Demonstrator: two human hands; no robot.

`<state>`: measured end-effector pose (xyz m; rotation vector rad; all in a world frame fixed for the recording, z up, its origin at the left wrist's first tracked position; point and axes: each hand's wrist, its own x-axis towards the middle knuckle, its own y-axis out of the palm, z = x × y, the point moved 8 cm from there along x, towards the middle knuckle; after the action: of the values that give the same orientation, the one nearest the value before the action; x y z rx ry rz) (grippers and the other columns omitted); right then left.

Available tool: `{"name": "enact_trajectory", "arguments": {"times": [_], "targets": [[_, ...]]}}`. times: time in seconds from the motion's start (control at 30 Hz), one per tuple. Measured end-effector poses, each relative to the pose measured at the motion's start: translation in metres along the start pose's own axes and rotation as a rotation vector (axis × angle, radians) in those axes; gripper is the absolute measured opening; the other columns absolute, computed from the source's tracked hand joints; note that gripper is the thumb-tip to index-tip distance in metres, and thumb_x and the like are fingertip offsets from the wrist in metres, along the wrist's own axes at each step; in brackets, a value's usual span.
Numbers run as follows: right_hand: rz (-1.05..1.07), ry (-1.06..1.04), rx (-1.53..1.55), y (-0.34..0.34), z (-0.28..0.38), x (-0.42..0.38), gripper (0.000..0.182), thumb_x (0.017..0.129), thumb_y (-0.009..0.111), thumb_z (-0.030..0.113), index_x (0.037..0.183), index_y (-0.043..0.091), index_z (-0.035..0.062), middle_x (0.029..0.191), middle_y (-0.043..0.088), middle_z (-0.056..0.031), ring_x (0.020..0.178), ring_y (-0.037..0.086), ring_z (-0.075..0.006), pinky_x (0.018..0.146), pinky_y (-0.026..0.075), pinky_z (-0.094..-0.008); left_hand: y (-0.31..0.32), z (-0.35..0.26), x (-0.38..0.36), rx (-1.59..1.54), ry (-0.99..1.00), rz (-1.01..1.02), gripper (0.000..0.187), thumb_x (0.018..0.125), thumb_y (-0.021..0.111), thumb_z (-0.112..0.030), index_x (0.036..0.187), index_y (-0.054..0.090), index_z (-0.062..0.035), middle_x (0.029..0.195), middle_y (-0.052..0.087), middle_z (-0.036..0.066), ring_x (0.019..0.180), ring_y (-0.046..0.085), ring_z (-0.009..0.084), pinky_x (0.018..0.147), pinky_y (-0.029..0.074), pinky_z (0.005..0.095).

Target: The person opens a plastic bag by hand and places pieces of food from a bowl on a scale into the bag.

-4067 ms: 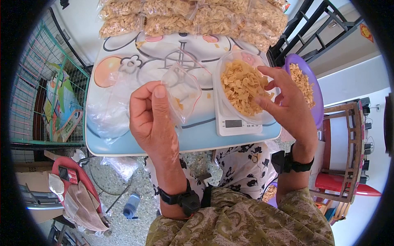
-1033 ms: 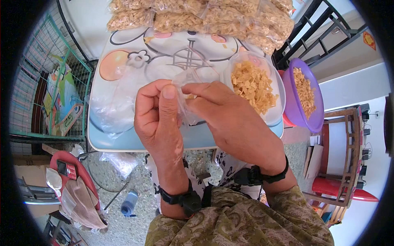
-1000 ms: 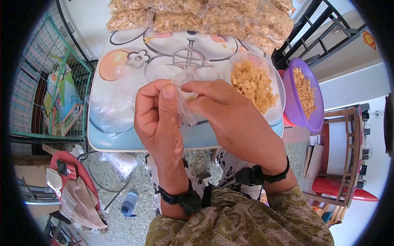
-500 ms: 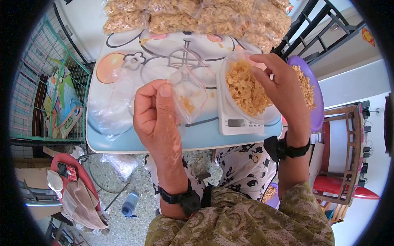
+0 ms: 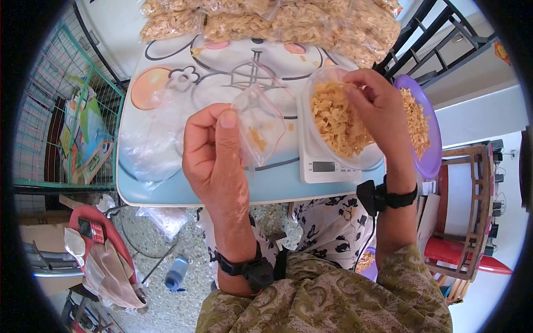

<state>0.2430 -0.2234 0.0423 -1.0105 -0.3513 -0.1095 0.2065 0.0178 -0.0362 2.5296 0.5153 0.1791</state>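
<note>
Head view: left hand, raised over the near edge of the tabletop, fingers pressed together on the rim of a small clear bag, thumb laid against its near side; the bag hangs open at about 1 o'clock from the hand and holds a few pale yellow chips at its bottom. Right hand, at 3 o'clock from the bag and well apart from it, fingers curled down into a clear bowl of chips, tips touching the heap at its far rim; whether they pinch any chips cannot be told. The bowl sits on a white scale, its display facing the near edge. A purple bowl with more chips stands just beside the right hand at 3 o'clock, off the tabletop's right edge. Filled chip bags lie in a row along the far edge at 12 o'clock. A heap of empty clear bags rests on the tabletop at 9 o'clock from the left hand. Each wrist carries a black strap.
</note>
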Motion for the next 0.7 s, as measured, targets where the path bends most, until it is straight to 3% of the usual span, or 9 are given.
{"name": "enact_trajectory", "arguments": {"times": [0.07, 0.17, 0.3, 0.43, 0.47, 0.57, 0.7], "targets": [[-0.075, 0.191, 0.129, -0.017, -0.008, -0.004, 0.014, 0.086, 0.062, 0.011, 0.097, 0.062, 0.0028, 0.076, 0.061, -0.0024, 0.062, 0.054, -0.0089, 0.055, 0.044, -0.0243, -0.001, 0.0, 0.0, -0.001, 0.006, 0.002, 0.014, 0.091, 0.062, -0.02, 0.096, 0.061, -0.0069, 0.071, 0.055, -0.006, 0.048, 0.033, -0.0017, 0.04, 0.021, 0.0155], [-0.106, 0.293, 0.245, -0.038, -0.008, -0.011, 0.013, 0.087, 0.063, 0.012, 0.097, 0.063, 0.0035, 0.073, 0.059, 0.0032, 0.06, 0.047, -0.0018, 0.052, 0.04, -0.0194, -0.001, -0.001, 0.0, 0.017, 0.005, -0.001, 0.014, 0.091, 0.061, -0.02, 0.096, 0.061, -0.0067, 0.072, 0.056, -0.006, 0.048, 0.033, -0.0019, 0.04, 0.021, 0.0157], [-0.077, 0.317, 0.324, -0.043, -0.002, -0.019, 0.014, 0.087, 0.063, 0.013, 0.097, 0.063, 0.0036, 0.077, 0.06, 0.0026, 0.061, 0.048, -0.0012, 0.053, 0.039, -0.0178, -0.002, 0.001, 0.0, -0.018, -0.006, 0.013, 0.014, 0.091, 0.061, -0.019, 0.097, 0.06, -0.0061, 0.079, 0.059, -0.004, 0.054, 0.04, -0.0018, 0.043, 0.027, 0.0142], [0.053, 0.194, 0.182, -0.022, -0.003, -0.021, 0.021, 0.085, 0.065, 0.014, 0.102, 0.062, 0.0023, 0.086, 0.063, -0.0026, 0.066, 0.053, -0.0083, 0.058, 0.044, -0.0227, -0.001, 0.001, 0.0, -0.054, -0.011, 0.034, 0.015, 0.091, 0.062, -0.018, 0.098, 0.06, -0.0051, 0.084, 0.06, -0.003, 0.062, 0.047, -0.0007, 0.048, 0.034, 0.0131], [0.093, 0.131, 0.087, -0.017, 0.0, -0.021, 0.023, 0.084, 0.066, 0.014, 0.104, 0.061, 0.0019, 0.09, 0.064, -0.0047, 0.069, 0.055, -0.0113, 0.061, 0.046, -0.025, -0.001, 0.001, 0.0, -0.054, -0.01, 0.034, 0.015, 0.091, 0.062, -0.018, 0.098, 0.06, -0.0051, 0.084, 0.06, -0.003, 0.062, 0.047, -0.0007, 0.048, 0.034, 0.0131], [0.166, 0.118, 0.029, -0.012, 0.006, -0.023, 0.027, 0.084, 0.067, 0.015, 0.108, 0.061, 0.0036, 0.101, 0.061, -0.0019, 0.076, 0.053, -0.0094, 0.062, 0.045, -0.0235, -0.003, 0.0, 0.001, -0.052, -0.022, 0.033, 0.016, 0.091, 0.062, -0.018, 0.098, 0.06, -0.0046, 0.085, 0.06, -0.002, 0.064, 0.049, 0.0, 0.051, 0.036, 0.0134], [0.157, 0.112, -0.053, -0.017, 0.012, -0.025, 0.033, 0.081, 0.07, 0.016, 0.111, 0.061, 0.0047, 0.104, 0.062, -0.0053, 0.077, 0.055, -0.0122, 0.062, 0.046, -0.0244, 0.0, 0.001, 0.002, -0.059, -0.012, 0.06, 0.015, 0.091, 0.062, -0.018, 0.098, 0.06, -0.005, 0.082, 0.06, -0.003, 0.06, 0.046, -0.0006, 0.048, 0.033, 0.0137]]}}
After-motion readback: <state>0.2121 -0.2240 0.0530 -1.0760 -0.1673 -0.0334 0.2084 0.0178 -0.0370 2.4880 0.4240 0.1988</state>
